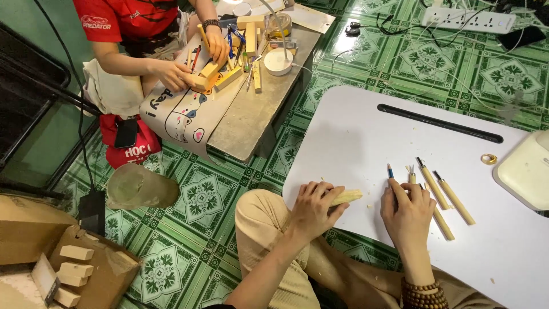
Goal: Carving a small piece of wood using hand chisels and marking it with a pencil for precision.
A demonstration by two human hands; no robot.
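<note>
The person sits cross-legged on the green tiled floor (366,63) at a low white desk (366,131). The left hand (313,207) is curled around a pale wood piece (346,197) at the desk's near left edge, fingers wrapped over it and one end poking out to the right. The right hand (407,210) lies flat, palm down, a little in from the near edge, its fingers together and resting on a row of carving tools (443,189) with light wooden handles. One blue-collared tool (390,171) peeks out past the fingertips; three more lie bare just to the right, blades pointing toward the far edge. Whether the fingers pinch any tool I cannot tell.

Toward the right edge sits a small tape ring (489,159), and beside it a cream box (526,171) at the desk's right corner. A long dark slot (440,123) runs along the far side.

Across the floor, another person in a red shirt (123,20) works at a low grey table (251,109), both hands on wooden blocks (209,74) over a printed paper sheet (183,114). A power strip (469,20) lies near the far wall, and a cardboard box (91,269) with cut wood sits at the near left.
</note>
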